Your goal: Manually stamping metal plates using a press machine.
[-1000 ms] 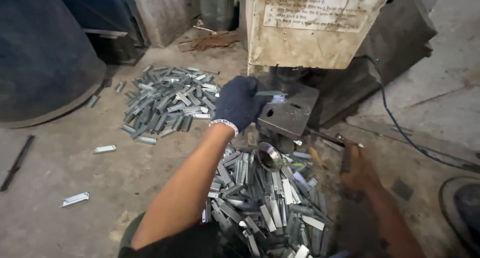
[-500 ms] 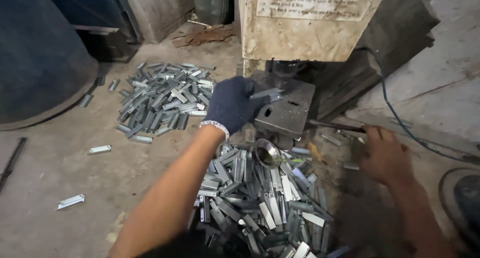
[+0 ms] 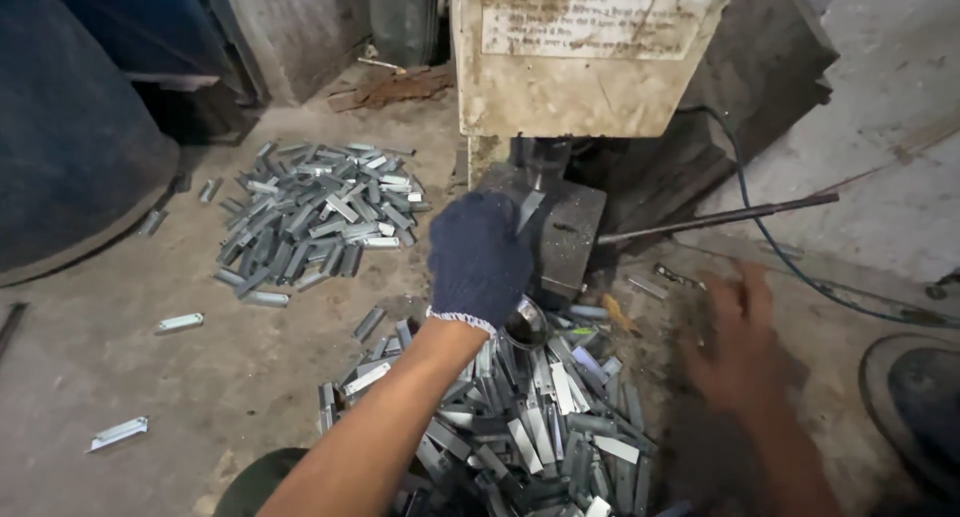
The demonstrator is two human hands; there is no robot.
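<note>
The left hand [image 3: 478,260], in a dark blue knitted glove, holds one thin grey metal strip [image 3: 527,210] on the dark steel block [image 3: 562,239] of the press machine. The bare right hand [image 3: 738,339] is blurred, its grip I cannot tell, beside the near heap of metal strips [image 3: 520,427]

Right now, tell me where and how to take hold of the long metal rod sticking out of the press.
Grip the rod near its free outer end, coming from above with the right hand, which is blurred just below it. The rod runs nearly level and bare along that stretch, with clear space around it; its inner end sits tight against the press block, where the gloved left hand already is.
</note>
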